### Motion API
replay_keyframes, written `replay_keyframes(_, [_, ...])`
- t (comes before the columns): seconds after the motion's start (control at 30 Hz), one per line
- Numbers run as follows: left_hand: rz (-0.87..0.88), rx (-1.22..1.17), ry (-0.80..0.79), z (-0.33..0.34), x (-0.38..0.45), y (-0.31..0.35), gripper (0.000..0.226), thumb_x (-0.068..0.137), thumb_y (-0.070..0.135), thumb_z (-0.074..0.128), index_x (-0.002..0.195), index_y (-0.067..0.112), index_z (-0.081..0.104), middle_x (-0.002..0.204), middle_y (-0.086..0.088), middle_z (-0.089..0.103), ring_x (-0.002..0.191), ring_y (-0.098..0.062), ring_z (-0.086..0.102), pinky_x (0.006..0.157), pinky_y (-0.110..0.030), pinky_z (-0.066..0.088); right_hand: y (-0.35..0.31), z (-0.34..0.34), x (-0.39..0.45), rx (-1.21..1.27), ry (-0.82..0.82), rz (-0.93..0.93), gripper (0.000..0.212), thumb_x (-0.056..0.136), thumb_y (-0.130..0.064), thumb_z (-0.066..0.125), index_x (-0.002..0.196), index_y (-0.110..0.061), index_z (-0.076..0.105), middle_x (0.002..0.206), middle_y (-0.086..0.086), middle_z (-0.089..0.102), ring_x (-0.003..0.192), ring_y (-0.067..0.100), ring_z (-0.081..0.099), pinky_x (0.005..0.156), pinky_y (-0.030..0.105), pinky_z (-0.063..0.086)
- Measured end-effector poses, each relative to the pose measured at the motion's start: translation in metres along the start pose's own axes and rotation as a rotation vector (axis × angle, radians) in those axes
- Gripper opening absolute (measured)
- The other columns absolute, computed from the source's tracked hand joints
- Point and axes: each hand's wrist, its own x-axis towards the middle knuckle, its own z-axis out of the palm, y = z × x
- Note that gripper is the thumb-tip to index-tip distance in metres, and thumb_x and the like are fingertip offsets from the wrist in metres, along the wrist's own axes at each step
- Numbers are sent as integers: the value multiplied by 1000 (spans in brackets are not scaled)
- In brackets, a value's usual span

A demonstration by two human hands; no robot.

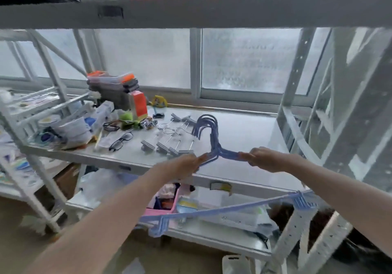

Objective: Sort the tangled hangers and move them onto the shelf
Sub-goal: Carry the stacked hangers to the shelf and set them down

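Note:
I hold a bunch of several blue plastic hangers (213, 144) stacked together, hooks pointing away over the white middle shelf (244, 133). My left hand (182, 164) grips the left shoulder near the neck. On the right shoulder, my right hand (265, 159) is closed. The hangers' bottom bars (229, 209) hang below the shelf edge toward me. Several grey clip hangers (169, 144) with metal hooks lie on the shelf just left of the blue hooks.
The shelf's left part holds glasses (121, 141), packets, a green ball, an orange box (139, 105) and stacked cases. An upper shelf (191, 10) carries folded cloth. Metal uprights (347, 108) stand at right. A lower shelf holds a pink basket (169, 199) and bags.

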Motion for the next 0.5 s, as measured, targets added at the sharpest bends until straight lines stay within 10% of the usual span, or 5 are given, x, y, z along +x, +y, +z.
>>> replay_keyframes(0.2, [41,40,-191,-37,98,-2,59,90,65,21,61,16,36,56,0,31,45,-13,25,43,-22,24,26,-13,81,46,-2,163,53,95,-52,30,54,-18,36,57,0,37,51,15,30,52,25,26])
replay_keyframes(0.5, [136,66,-345,-41,184,13,56,92,61,20,58,18,31,53,-1,32,40,-13,27,39,-18,27,60,-41,131,65,-75,330,63,91,-61,27,46,-16,31,49,1,36,46,19,29,64,33,31])
